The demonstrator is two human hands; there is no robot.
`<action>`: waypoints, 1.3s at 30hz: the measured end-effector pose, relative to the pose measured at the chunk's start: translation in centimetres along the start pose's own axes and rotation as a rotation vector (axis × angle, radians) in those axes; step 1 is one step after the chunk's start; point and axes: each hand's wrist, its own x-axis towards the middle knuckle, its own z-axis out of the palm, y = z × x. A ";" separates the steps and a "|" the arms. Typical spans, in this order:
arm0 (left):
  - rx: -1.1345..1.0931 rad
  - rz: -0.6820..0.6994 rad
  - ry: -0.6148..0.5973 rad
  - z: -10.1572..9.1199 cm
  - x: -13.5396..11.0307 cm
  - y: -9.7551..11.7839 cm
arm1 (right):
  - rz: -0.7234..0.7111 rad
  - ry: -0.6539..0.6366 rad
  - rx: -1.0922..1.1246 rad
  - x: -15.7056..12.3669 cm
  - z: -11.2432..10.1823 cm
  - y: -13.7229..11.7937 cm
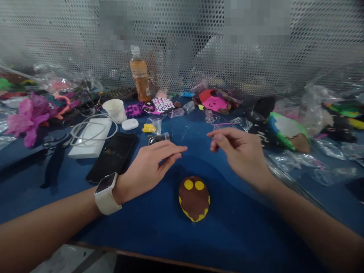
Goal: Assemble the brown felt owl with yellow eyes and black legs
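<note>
My left hand (150,165), with a watch (108,193) at the wrist, hovers over the table left of centre. Its fingers are nearly straight, the thumb tip close under the index fingertip; a tiny dark speck shows there, too small to name. Across a gap, my right hand (240,149) is raised with the index finger stretched out and the other fingers loosely bent; nothing shows in it. Below and between the hands lies a brown oval clay piece (194,201) with two yellow discs and yellow patches along its edge. A small black packet (158,138) sits just behind my left hand.
A phone (112,157), white box with cable (92,138), pliers (51,155), paper cup (114,110) and white case (130,124) stand left. A drink bottle (140,76) is behind. Yellow clay (149,128), a pink clay piece (214,101) and plastic wrappers lie around. A perforated metal panel (176,45) closes the back.
</note>
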 end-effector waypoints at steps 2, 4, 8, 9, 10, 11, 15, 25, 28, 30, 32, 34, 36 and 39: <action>-0.006 -0.006 -0.027 0.2 0.0 -0.3 | -0.012 -0.099 -0.053 -0.6 0.4 0.0; -0.023 -0.005 -0.048 0.3 0.0 -0.4 | -0.057 -0.175 -0.133 -1.1 0.8 -0.1; -0.056 -0.016 -0.124 0.2 0.0 -0.3 | -0.208 -0.270 -0.305 -1.5 1.2 -0.1; -0.056 -0.018 -0.143 0.2 0.0 -0.2 | -0.235 -0.285 -0.325 -1.6 1.2 -0.1; -0.053 -0.013 -0.157 0.2 0.0 -0.1 | -0.256 -0.296 -0.340 -1.5 1.2 0.0; -0.048 -0.003 -0.168 0.2 0.0 0.0 | -0.277 -0.303 -0.350 -1.5 1.2 0.0; -0.004 0.034 -0.196 0.3 0.0 -0.2 | -0.347 -0.332 -0.372 -1.4 1.3 0.5; -0.028 -0.045 -0.281 0.8 -0.1 -0.9 | -0.415 -0.366 -0.455 -1.5 1.1 0.6; -0.060 -0.066 -0.258 0.7 0.0 -0.7 | -0.377 -0.405 -0.481 -1.5 1.1 0.7; -0.069 -0.069 -0.249 0.7 0.0 -0.6 | -0.343 -0.419 -0.492 -1.4 1.2 0.9; -0.081 -0.067 -0.242 0.6 0.1 -0.6 | -0.335 -0.416 -0.497 -1.4 1.2 1.0; -0.085 -0.075 -0.231 0.6 0.0 -0.6 | -0.343 -0.410 -0.499 -1.4 1.1 1.1; -0.075 -0.094 -0.220 0.5 0.0 -0.6 | -0.349 -0.406 -0.502 -1.5 1.1 1.1; -0.064 -0.114 -0.202 0.3 0.0 -0.5 | -0.341 -0.415 -0.516 -1.5 1.1 0.8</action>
